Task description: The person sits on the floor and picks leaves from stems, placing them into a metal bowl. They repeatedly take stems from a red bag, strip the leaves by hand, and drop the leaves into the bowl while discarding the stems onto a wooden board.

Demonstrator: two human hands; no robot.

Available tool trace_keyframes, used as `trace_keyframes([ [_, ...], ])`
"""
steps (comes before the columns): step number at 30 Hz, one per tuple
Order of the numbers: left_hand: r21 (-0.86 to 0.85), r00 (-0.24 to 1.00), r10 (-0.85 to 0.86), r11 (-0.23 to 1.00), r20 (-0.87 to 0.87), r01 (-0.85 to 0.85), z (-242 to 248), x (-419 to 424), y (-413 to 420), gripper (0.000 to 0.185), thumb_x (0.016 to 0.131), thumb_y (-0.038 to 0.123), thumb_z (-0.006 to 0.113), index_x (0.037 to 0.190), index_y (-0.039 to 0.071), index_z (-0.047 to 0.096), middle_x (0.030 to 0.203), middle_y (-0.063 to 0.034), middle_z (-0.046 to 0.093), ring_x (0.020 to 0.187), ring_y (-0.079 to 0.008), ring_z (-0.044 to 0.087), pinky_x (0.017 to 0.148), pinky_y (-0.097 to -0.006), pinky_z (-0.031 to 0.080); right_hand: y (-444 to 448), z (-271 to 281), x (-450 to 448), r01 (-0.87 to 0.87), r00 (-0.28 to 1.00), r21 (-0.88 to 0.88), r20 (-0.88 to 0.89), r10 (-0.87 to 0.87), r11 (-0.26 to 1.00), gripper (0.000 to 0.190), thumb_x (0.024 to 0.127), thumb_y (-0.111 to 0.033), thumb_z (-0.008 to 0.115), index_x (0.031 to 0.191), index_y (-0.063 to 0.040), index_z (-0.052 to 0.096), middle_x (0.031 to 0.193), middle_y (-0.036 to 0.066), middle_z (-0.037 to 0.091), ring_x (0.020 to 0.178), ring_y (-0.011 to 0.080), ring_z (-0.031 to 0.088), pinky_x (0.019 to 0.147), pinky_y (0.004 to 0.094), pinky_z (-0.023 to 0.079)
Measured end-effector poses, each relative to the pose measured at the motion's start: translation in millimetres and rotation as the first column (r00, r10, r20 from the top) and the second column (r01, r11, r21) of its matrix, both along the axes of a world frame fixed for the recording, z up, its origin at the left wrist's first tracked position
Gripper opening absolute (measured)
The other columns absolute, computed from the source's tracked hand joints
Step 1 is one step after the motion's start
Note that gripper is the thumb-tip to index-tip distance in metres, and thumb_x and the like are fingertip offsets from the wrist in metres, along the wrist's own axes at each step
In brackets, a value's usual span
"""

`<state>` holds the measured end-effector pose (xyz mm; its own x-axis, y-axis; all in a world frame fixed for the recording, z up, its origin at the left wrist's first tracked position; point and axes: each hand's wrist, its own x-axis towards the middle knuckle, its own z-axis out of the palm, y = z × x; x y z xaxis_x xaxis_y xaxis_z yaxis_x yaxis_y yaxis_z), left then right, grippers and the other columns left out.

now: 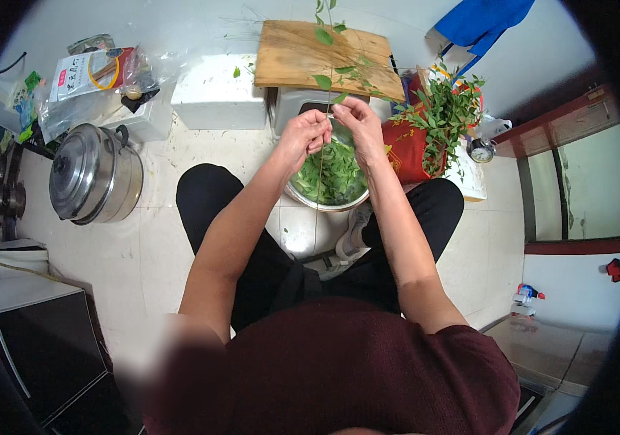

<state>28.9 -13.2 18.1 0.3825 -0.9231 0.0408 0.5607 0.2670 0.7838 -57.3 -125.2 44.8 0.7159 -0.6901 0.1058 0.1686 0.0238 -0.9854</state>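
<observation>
My left hand (309,133) pinches a thin leafy stem (330,60) that stands up between my hands. Its bare lower end hangs down in front of the bowl. The fingertips of my right hand (359,122) close on the same stem, just beside one of its green leaves (340,98). Below both hands, a round metal bowl (337,207) on the floor holds a heap of loose green leaves (332,174). Thin stems (337,51), mostly bare, lie across a wooden board (283,54) beyond the bowl.
A red bag (405,149) with leafy branches (446,109) stands right of the bowl. White foam boxes (217,103) line the wall. At left are a lidded steel pot (95,174) and plastic packages (92,73). A small dial clock (481,150) sits at right.
</observation>
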Motion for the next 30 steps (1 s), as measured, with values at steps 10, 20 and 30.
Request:
trace_keyframes([
  [10,0.061,0.995,0.086,0.994,0.053,-0.089,5,5,2,0.014,0.088,0.017,0.05,0.081,0.005,0.049,0.065,-0.0029,0.053,0.044,-0.0036,0.035,0.04,-0.0161,0.025,14,9,2,-0.014,0.985,-0.337,-0.164,-0.044,0.942,0.018,0.076,-0.009,0.063,0.064,-0.004,0.051,0.059,-0.004,0.045,0.054,0.0041,0.038,0.049,0.0187,0.031],
  [20,-0.027,0.998,0.053,0.998,-0.016,-0.053,4,4,3,0.014,0.088,0.016,0.051,0.079,0.006,0.051,0.061,-0.0014,0.052,0.042,-0.0025,0.033,0.038,-0.0158,0.023,1,-6,-2,-0.255,0.966,0.436,0.158,0.205,0.863,0.013,0.084,-0.01,0.054,0.074,-0.003,0.056,0.069,0.003,0.057,0.06,0.0093,0.053,0.059,0.0198,0.045],
  [30,0.035,0.995,0.103,0.994,0.014,-0.103,3,0,3,0.013,0.088,0.015,0.05,0.079,0.005,0.051,0.06,-0.0011,0.051,0.041,-0.0027,0.033,0.038,-0.0161,0.024,6,4,-19,0.136,0.953,-0.648,-0.121,-0.279,0.749,0.016,0.072,-0.005,0.062,0.088,-0.001,0.06,0.078,0.01,0.057,0.064,0.0173,0.056,0.061,0.0277,0.045],
])
